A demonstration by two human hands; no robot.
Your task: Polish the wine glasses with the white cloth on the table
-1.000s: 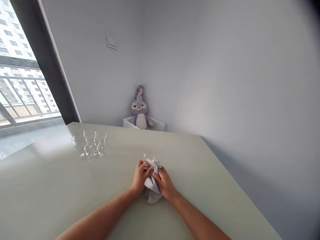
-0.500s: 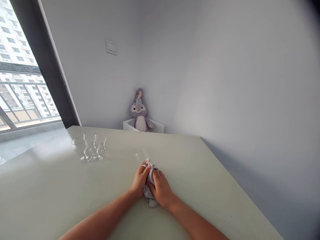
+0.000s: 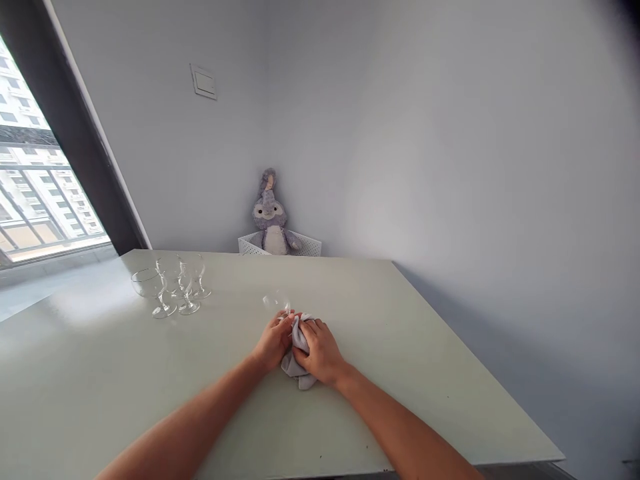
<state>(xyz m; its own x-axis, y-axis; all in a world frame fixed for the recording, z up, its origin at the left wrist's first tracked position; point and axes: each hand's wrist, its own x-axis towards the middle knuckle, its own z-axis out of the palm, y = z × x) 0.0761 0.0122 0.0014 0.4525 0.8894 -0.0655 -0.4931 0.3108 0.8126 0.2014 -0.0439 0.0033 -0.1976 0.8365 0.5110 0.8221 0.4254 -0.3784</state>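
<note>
My left hand (image 3: 275, 341) is closed around the lower part of a clear stemmed glass (image 3: 276, 301), whose bowl points away from me and to the left. A light grey cloth (image 3: 299, 363) is bunched between my two hands, with a loose end hanging toward me. My right hand (image 3: 323, 350) is closed over the cloth from the right and presses it against the glass's foot end. The glass's stem and foot are hidden by fingers and cloth.
Several clear stemmed glasses (image 3: 163, 293) stand upright in a group at the left of the pale table (image 3: 210, 373). Behind the far edge, a plush toy (image 3: 274, 227) sits in a white perforated basket (image 3: 307, 245). Walls rise behind and to the right; a window is at left.
The view has shifted, so things appear a little further left and higher. My right hand and the cloth have turned slightly around the glass; both hands keep their hold.
</note>
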